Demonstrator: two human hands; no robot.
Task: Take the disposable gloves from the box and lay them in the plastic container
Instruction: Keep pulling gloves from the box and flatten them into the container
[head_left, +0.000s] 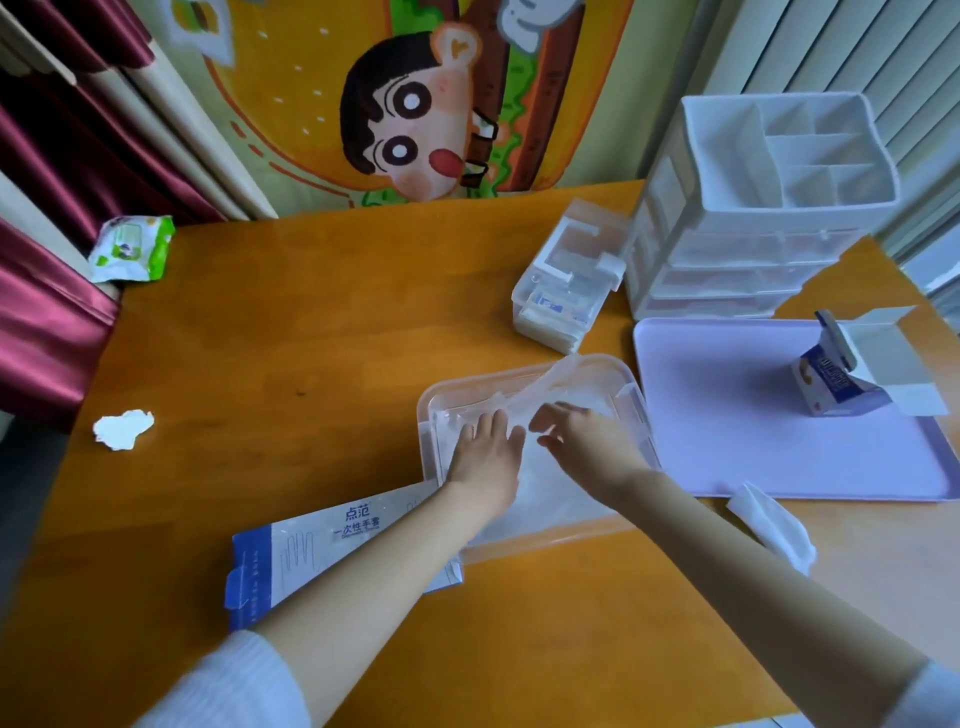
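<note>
Left hand (485, 457) flat, grip open, pressed gloves (540, 483) down in plastic container (631, 395). Right hand (584, 441) grip pinched top glove (550, 382). Box (311, 551) lay at container's 8 o'clock on counter (311, 338).

In the plastic container (618, 370), left hand (485, 453) flattens gloves (530, 397), right hand (584, 441) alongside

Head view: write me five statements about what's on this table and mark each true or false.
1. The left hand lies flat on the gloves inside the container. True.
2. The glove box stands upright on the tray. False: it lies flat on the table beside the container, under the left forearm.
3. An open carton sits on the tray. True.
4. The drawer unit sits at the table's near left corner. False: it stands far right, behind the tray.
5. Crumpled paper lies on the table's left side. True.
</note>
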